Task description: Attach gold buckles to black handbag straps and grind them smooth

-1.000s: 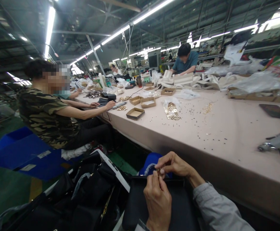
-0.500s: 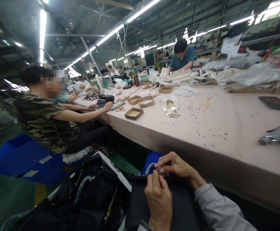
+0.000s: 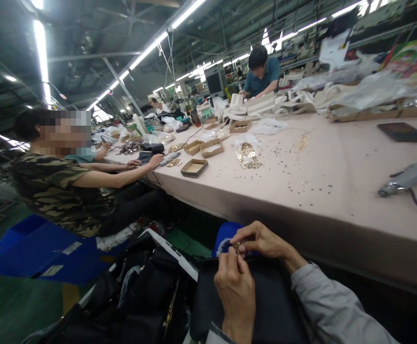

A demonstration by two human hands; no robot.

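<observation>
A small gold-coloured metal fitting (image 3: 236,247) is pinched between my two hands; its exact kind is too small to make out. My left hand (image 3: 234,286) grips it from below with thumb and fingertips. From the upper right, my right hand (image 3: 260,240) closes its thumb and forefinger on the same piece. Under both hands lies a black bag (image 3: 244,301) with a smooth surface, partly covered by my left hand. More black bags with gold zips (image 3: 147,291) are heaped to its left, and something blue (image 3: 226,234) shows just behind my fingers.
The long covered table (image 3: 337,177) carries small cardboard trays (image 3: 194,168), gold fittings (image 3: 249,155), scattered dark bits and a grey electric screwdriver (image 3: 409,179) with a cord. At left a co-worker in a camouflage shirt (image 3: 50,184) sits by a blue crate (image 3: 50,248). Another person leans over the far side.
The camera view has shifted slightly, so the table and the people appear a little further left. Both hands stay together on the gold fitting, with hardly any change in their grip.
</observation>
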